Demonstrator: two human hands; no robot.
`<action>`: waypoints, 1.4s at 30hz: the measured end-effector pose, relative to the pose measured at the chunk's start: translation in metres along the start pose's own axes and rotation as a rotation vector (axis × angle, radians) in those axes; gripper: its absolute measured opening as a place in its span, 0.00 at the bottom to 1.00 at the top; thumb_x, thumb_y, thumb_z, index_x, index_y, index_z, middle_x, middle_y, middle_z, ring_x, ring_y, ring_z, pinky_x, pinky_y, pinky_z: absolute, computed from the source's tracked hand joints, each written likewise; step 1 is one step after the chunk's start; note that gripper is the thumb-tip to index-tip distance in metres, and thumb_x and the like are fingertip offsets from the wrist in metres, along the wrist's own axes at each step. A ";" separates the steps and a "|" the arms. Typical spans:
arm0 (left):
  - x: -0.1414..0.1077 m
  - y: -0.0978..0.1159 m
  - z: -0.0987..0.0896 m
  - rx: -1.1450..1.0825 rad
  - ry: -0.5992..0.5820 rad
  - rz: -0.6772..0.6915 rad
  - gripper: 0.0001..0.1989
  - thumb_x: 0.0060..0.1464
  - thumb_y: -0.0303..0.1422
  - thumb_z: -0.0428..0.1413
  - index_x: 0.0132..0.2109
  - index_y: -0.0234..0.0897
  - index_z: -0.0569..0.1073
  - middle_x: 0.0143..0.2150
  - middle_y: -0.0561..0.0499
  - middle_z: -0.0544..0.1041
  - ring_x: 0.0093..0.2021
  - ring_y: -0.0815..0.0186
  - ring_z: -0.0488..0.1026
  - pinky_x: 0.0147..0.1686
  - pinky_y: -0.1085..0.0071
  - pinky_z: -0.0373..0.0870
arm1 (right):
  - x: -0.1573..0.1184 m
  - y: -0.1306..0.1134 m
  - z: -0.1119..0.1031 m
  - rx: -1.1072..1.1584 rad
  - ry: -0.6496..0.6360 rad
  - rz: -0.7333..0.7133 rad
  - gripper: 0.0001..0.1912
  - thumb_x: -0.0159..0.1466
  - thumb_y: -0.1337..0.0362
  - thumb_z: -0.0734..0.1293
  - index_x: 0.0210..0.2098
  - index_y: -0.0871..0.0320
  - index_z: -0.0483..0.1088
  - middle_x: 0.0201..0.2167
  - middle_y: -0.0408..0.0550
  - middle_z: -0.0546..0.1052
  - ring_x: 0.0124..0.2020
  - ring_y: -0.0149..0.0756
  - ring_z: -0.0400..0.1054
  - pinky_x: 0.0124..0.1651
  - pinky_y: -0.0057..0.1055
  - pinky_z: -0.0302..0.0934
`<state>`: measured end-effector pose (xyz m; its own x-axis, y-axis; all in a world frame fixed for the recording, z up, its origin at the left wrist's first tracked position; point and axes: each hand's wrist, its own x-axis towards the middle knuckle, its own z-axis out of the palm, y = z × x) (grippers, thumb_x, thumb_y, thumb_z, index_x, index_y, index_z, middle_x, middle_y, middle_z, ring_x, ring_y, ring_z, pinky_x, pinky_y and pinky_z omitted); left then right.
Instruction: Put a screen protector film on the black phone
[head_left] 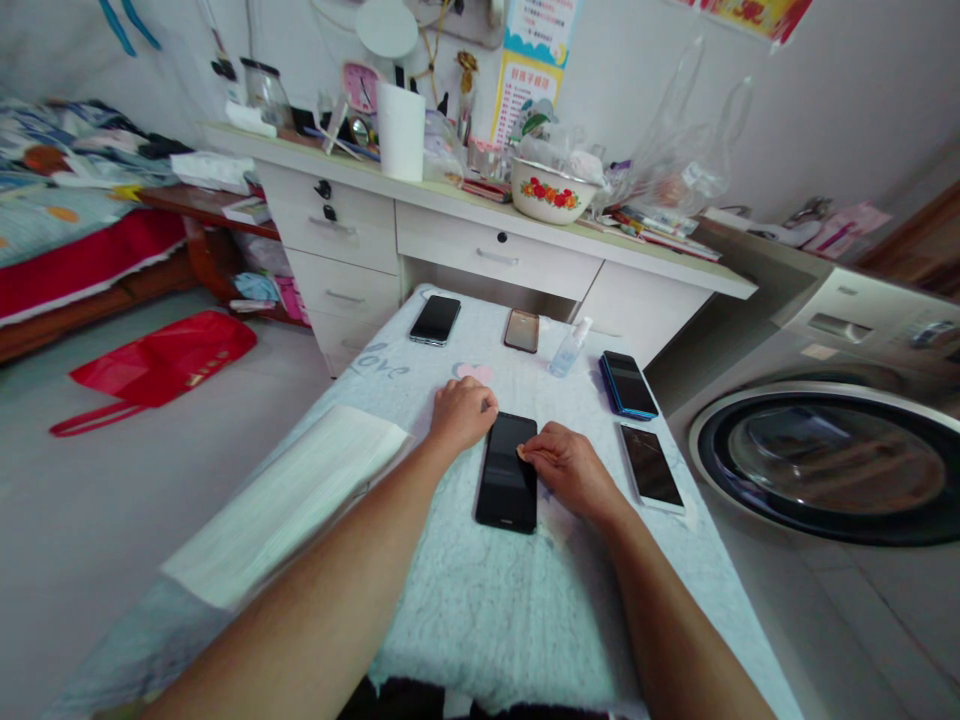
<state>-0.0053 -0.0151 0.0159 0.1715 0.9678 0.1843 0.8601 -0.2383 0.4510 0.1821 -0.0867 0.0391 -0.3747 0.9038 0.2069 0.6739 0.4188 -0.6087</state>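
Note:
A black phone (508, 480) lies screen up on the cloth-covered table (495, 610). At its upper left corner is my left hand (463, 412), fingers curled and closed; whatever it pinches is too small to name. Over the right edge of the screen, my right hand (564, 464) has its fingertips pressed together on a small pale thing that I cannot make out. Beyond the hands stand a clear spray bottle (568, 350) and a brown-edged phone case (522, 331). Another dark phone (436, 320) is at the back left.
On the right lie a blue-edged phone (628, 384) and a white phone (651, 468). A stack of white tissue (289, 505) rests at the left. Behind the table is a white desk (465, 235) with drawers; a washing machine (832, 450) stands on the right.

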 end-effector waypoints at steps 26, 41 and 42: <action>0.001 -0.001 0.002 -0.013 -0.002 -0.005 0.09 0.51 0.35 0.52 0.35 0.45 0.77 0.45 0.51 0.74 0.47 0.58 0.66 0.46 0.62 0.61 | 0.002 0.006 0.005 0.044 0.058 0.044 0.07 0.62 0.64 0.65 0.33 0.56 0.76 0.29 0.44 0.70 0.31 0.30 0.67 0.35 0.26 0.59; 0.002 -0.003 0.006 -0.005 0.017 0.003 0.09 0.51 0.35 0.52 0.35 0.45 0.77 0.45 0.51 0.74 0.46 0.57 0.66 0.45 0.61 0.61 | 0.005 0.022 0.014 0.310 0.102 0.140 0.07 0.59 0.60 0.68 0.31 0.57 0.74 0.30 0.44 0.72 0.33 0.31 0.69 0.37 0.28 0.63; 0.002 -0.003 0.006 -0.005 0.019 0.006 0.09 0.51 0.35 0.52 0.34 0.45 0.77 0.45 0.51 0.74 0.46 0.57 0.67 0.45 0.61 0.61 | 0.005 0.024 0.014 0.315 0.098 0.140 0.07 0.59 0.60 0.68 0.31 0.57 0.74 0.30 0.44 0.72 0.33 0.31 0.69 0.38 0.28 0.63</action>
<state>-0.0048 -0.0121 0.0097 0.1677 0.9646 0.2034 0.8568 -0.2446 0.4539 0.1871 -0.0731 0.0152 -0.2191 0.9612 0.1678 0.4793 0.2558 -0.8396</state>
